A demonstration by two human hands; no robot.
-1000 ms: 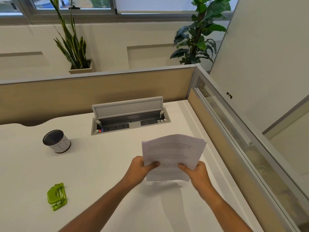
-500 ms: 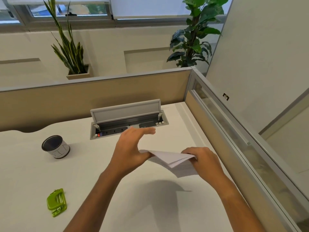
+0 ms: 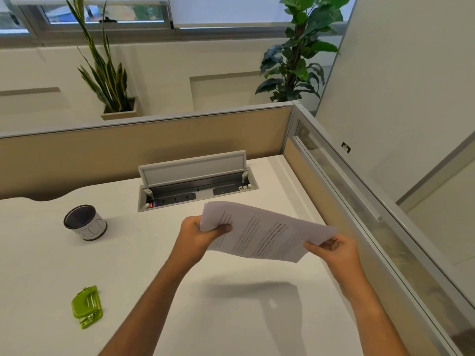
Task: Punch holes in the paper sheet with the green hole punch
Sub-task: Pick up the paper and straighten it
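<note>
A printed white paper sheet (image 3: 262, 233) hangs in the air above the white desk (image 3: 159, 255), tilted nearly flat with its text side up. My left hand (image 3: 199, 233) pinches its left edge. My right hand (image 3: 334, 249) grips its right corner. The paper casts a shadow on the desk below. The green hole punch (image 3: 87, 306) lies on the desk at the lower left, well away from both hands.
A round tin with a dark inside (image 3: 84, 222) stands at the left. An open power socket hatch (image 3: 196, 181) sits in the desk behind the paper. Beige partitions (image 3: 144, 140) wall the back and right sides.
The sheet went from upright, through edge-on, to a near-flat spread with the text facing up. My hands moved apart to its left and right ends.
</note>
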